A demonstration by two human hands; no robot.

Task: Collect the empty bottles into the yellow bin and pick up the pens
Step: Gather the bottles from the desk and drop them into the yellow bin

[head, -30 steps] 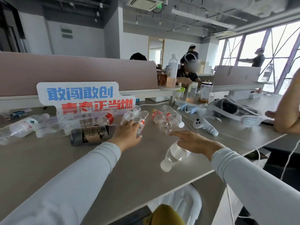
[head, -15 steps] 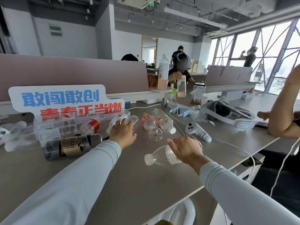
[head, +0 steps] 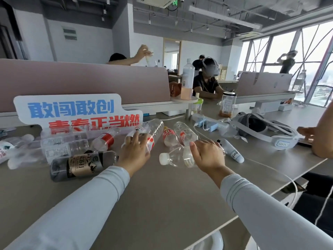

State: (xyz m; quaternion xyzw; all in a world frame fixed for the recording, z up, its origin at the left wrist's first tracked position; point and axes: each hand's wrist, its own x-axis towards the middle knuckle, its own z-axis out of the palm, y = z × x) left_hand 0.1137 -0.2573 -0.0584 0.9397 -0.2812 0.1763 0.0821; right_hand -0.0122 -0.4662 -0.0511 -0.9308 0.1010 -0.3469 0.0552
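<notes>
Several empty plastic bottles lie on the grey desk. My right hand grips a clear bottle with a white cap, its cap pointing left, just above the desk. My left hand rests on a clear bottle with a red-and-white label. Two more red-labelled bottles lie just behind my hands. A dark bottle with a brown label lies to the left, among other clear bottles. No yellow bin or pens are in view.
A blue-and-red lettered sign stands behind the bottles. A white controller, a headset, a power strip and cables lie to the right. Another person's arm rests at the right edge. A white chair sits below the desk edge.
My right hand closed on the white-capped bottle and lifted it, turning its cap to the left. My left hand stayed on the red-labelled bottle.
</notes>
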